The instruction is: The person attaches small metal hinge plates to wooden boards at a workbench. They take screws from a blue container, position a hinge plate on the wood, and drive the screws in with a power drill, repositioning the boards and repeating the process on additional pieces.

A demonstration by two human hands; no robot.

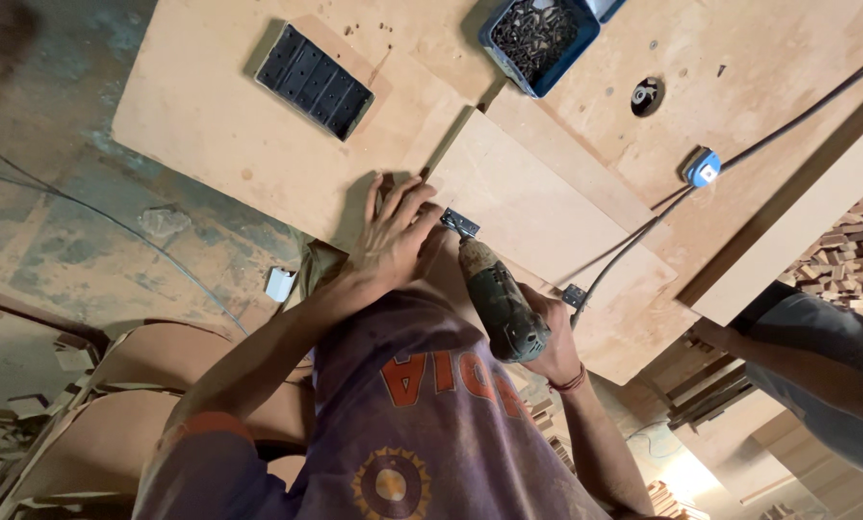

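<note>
My left hand lies flat with fingers spread on the light wooden board, its fingertips right beside a small metal hinge. My right hand grips a worn greenish electric drill. The drill's tip points at that hinge, which sits at the seam between the big board and a smaller wooden panel. A second hinge sits further along the same panel edge, close to my right hand.
A blue box of dark screws and a black slotted tray rest on the boards at the back. A dark cable runs to a blue plug. Another person's leg is at the right, by stacked wood blocks.
</note>
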